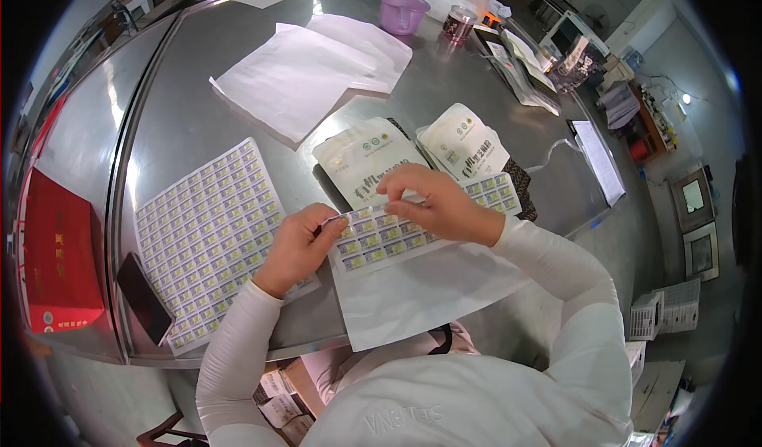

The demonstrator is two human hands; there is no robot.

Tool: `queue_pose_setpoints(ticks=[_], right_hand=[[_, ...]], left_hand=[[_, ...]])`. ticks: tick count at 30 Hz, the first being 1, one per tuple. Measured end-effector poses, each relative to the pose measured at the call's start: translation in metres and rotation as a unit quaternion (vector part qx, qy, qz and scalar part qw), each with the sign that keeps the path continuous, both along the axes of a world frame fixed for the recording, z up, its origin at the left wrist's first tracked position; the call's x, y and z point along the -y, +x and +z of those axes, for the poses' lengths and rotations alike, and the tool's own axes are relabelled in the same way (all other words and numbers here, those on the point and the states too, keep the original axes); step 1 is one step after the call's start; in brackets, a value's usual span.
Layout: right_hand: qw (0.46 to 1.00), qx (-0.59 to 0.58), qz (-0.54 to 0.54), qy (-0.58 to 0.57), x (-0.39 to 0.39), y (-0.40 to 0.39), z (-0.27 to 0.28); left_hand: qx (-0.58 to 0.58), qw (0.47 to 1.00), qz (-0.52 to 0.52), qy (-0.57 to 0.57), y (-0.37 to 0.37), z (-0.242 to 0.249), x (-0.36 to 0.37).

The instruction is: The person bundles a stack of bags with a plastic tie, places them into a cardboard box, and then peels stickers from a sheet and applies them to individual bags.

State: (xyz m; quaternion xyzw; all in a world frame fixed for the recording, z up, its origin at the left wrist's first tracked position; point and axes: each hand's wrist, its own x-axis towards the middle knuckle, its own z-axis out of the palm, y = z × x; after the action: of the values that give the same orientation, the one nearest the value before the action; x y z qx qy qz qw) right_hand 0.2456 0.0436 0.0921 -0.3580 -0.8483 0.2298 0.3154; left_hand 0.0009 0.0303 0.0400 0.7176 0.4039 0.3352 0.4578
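My left hand pinches the upper left corner of a strip of small printed labels. Above the same strip is my right hand, thumb and forefinger brought together near its top edge; whether a label is between them is too small to tell. Blank white backing paper hangs below the strip, over the table's front edge. Just beyond my hands lie two stacks of printed pouches, one on the left and one on the right. A large label sheet lies flat to the left.
A dark phone rests on the big sheet's lower left corner. White sheets, a purple cup and a lidded jar are at the back. A red bag lies far left, a white notepad at the right edge.
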Motion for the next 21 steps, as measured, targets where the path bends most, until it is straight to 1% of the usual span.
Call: queue_pose_setpoints(ticks=[2,5,6,9,15,18,21], right_hand=[[0.992,-0.067,-0.02,-0.105,-0.005,-0.004,0.014],[0.961,-0.017,-0.029,-0.275,-0.044,-0.004,0.006],[0.954,0.034,-0.059,-0.292,-0.056,-0.007,0.0],[0.955,0.118,-0.046,-0.267,-0.079,-0.018,-0.01],[0.938,0.21,-0.005,-0.276,-0.092,-0.039,-0.002],[0.937,0.224,0.002,-0.268,-0.099,-0.04,-0.006],[0.928,0.221,-0.008,-0.299,-0.101,-0.042,-0.005]], left_hand=[[0.053,0.995,-0.019,0.08,0.003,-0.011,-0.003],[-0.007,0.99,-0.018,0.136,0.004,-0.005,0.001],[-0.021,0.991,-0.026,0.128,0.004,-0.005,0.001],[-0.049,0.992,-0.038,0.112,0.003,-0.006,-0.001],[-0.048,0.994,-0.036,0.096,0.003,-0.006,0.0],[-0.052,0.992,-0.036,0.105,0.003,-0.007,-0.001],[-0.055,0.993,-0.036,0.096,0.003,-0.005,0.0]])
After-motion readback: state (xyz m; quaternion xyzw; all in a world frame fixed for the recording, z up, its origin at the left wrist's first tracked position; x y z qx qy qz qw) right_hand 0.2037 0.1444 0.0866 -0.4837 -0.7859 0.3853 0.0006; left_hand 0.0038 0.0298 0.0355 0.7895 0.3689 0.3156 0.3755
